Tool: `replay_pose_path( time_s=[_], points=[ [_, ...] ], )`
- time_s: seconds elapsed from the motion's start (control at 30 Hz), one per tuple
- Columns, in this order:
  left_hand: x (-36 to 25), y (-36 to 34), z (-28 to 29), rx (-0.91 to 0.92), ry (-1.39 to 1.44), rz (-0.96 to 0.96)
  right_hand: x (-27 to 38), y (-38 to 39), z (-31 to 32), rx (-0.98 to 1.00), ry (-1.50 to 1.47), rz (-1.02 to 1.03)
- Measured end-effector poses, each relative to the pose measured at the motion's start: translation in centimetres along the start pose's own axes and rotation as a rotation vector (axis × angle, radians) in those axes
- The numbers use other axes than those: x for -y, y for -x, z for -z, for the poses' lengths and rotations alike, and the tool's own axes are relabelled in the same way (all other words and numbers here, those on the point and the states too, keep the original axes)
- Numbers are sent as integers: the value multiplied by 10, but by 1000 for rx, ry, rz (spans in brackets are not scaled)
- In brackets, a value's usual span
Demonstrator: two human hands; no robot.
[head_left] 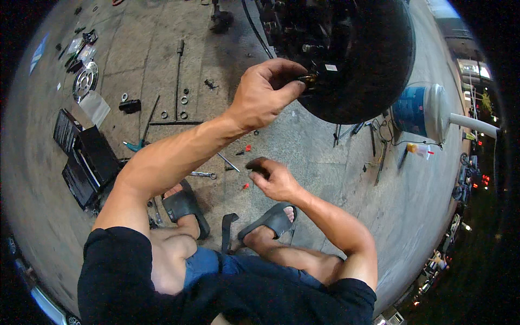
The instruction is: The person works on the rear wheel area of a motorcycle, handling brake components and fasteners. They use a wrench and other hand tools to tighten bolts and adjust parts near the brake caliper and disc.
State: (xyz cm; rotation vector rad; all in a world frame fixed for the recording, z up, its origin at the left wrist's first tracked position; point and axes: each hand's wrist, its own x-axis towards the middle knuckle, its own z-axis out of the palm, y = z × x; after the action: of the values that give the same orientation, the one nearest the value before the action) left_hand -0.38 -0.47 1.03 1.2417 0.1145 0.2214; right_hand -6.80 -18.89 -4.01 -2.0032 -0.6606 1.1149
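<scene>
My left hand [262, 92] reaches up to the dark wheel [357, 97] of a vehicle. Its thumb and forefinger pinch a small gold-coloured metal part [309, 78] at the wheel's near left side. The part's exact kind is too small to make out. Lower down, over the paving, my right hand [277, 181] hangs with loosely curled, blackened fingers apart from the thumb. I see nothing between them. A thin metal rod [228, 162] and small red pieces [248, 148] lie on the ground by that hand. A wrench [203, 174] rests near my left foot.
On the left lie a long T-handle wrench [177, 81], a brake disc [85, 81], several metal rings and an opened black case [95, 157]. A blue and white bucket [414, 111] stands to the wheel's right, with hand tools [374, 138] nearby.
</scene>
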Motion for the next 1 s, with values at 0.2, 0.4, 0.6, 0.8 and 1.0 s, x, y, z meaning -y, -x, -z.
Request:
replay_pose_path(
  time_s=[0.2, 0.4, 0.6, 0.8, 1.0],
  points=[
    [0, 0, -1, -27, -100, -56, 12, -3, -4, -29, 31, 92],
    [-4, -1, 0, -37, -244, -118, 17, 0, 0, -19, 45, 59],
    [-10, -3, -1, -91, -566, -451, 12, -1, 4, 1, 3, 11],
    [-12, -3, -2, -130, -557, -408, 7, -1, 11, -40, 42, 64],
    [-14, 0, -3, -102, -518, -297, -3, 2, 17, -76, 49, 17]
  ],
)
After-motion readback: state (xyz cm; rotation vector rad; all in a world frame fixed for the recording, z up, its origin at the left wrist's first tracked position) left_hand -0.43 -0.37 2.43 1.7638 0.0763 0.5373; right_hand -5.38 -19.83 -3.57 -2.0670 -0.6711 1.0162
